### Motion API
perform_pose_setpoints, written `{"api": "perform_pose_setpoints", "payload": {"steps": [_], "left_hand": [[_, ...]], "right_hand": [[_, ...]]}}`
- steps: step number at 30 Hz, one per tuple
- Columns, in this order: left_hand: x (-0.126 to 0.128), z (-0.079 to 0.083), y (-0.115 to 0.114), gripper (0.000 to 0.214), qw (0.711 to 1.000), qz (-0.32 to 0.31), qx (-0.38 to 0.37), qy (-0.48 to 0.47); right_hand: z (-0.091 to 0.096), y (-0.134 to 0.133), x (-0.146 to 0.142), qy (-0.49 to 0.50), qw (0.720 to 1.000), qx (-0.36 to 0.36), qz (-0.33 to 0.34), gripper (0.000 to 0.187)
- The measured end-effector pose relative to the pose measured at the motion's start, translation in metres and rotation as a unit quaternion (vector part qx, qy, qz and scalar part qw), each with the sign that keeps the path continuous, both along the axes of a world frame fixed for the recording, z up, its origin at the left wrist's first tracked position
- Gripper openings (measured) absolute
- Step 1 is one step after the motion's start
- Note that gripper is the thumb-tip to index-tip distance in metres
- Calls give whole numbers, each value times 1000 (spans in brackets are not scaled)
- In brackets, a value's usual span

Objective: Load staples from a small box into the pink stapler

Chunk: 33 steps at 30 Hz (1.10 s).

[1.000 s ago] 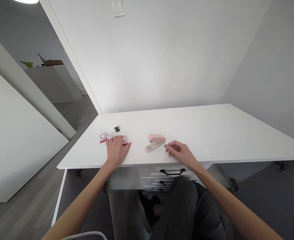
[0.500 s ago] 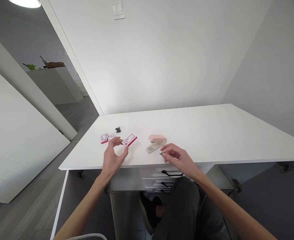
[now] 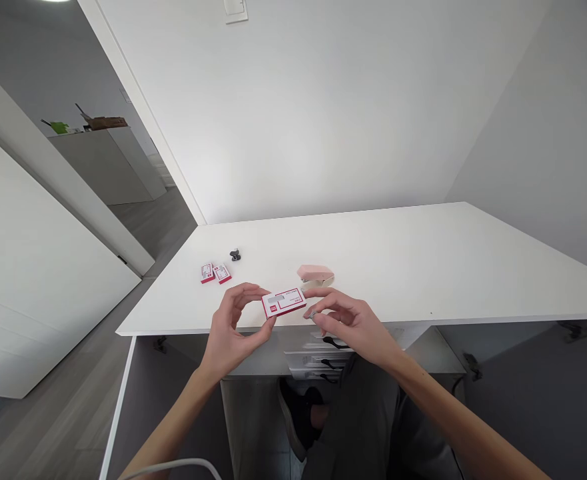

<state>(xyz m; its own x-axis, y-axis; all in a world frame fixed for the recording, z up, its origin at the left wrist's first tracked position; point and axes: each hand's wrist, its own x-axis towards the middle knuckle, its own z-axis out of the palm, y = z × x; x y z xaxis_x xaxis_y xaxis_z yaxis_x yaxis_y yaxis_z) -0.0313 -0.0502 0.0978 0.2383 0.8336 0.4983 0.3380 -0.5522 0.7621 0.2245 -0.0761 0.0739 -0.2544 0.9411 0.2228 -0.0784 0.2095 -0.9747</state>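
My left hand [image 3: 233, 327] holds a small red-and-white staple box [image 3: 284, 302] by its left end, lifted over the front edge of the white desk [image 3: 423, 260]. My right hand [image 3: 348, 320] touches the box's right end with thumb and forefinger, and its other fingers pinch a small grey strip of staples [image 3: 311, 314]. Just behind the box, partly hidden by it, a pink stapler [image 3: 314, 274] lies on the desk.
Two more small red-and-white boxes [image 3: 214, 273] and a black binder clip [image 3: 234, 255] lie at the desk's left. Drawers with black handles [image 3: 323, 360] sit under the desk by my knee. A wall stands close behind, an open doorway to the left.
My left hand picked one box off the desk and carried it right, toward me. My right hand left the stapler with the staple strip and met the box.
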Motion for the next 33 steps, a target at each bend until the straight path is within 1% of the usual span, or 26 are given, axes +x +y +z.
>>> {"api": "perform_pose_setpoints", "payload": {"steps": [5, 8, 10, 12, 14, 15, 17, 19, 22, 26, 31, 33], "left_hand": [[6, -1, -3, 48, 1000, -2, -25, -17], [7, -3, -2, 45, 999, -9, -42, -31], [7, -3, -1, 44, 998, -8, -58, -40], [7, -3, -1, 47, 996, -11, -75, -42], [8, -3, -1, 53, 994, -27, -94, -37], [10, -3, -2, 56, 993, -40, -104, -33], [13, -2, -3, 61, 990, -64, -120, -21], [16, -1, -5, 64, 989, -78, -129, -6], [21, 2, -7, 68, 986, -92, -136, 18], [22, 4, -8, 71, 981, -116, -152, 38], [22, 5, -10, 71, 971, -143, -190, 18], [22, 5, -10, 70, 966, -153, -207, 8]], "right_hand": [[3, -3, -2, 21, 1000, -9, 14, 25], [5, -3, 0, 27, 1000, -5, 2, 28], [8, -3, 2, 9, 999, 10, -43, 28], [12, -3, 4, -30, 991, 56, -121, 25], [17, -5, 4, -85, 971, 132, -180, 19], [20, -6, 4, -116, 960, 172, -188, 16], [24, -7, 1, -173, 940, 242, -166, 13], [28, -8, -2, -225, 921, 289, -131, 15], [32, -7, -4, -293, 891, 330, -103, 17], [41, -3, -2, -355, 853, 373, -84, 16], [52, -1, 1, -430, 802, 408, -66, 16], [55, -2, 2, -455, 784, 418, -59, 19]]}}
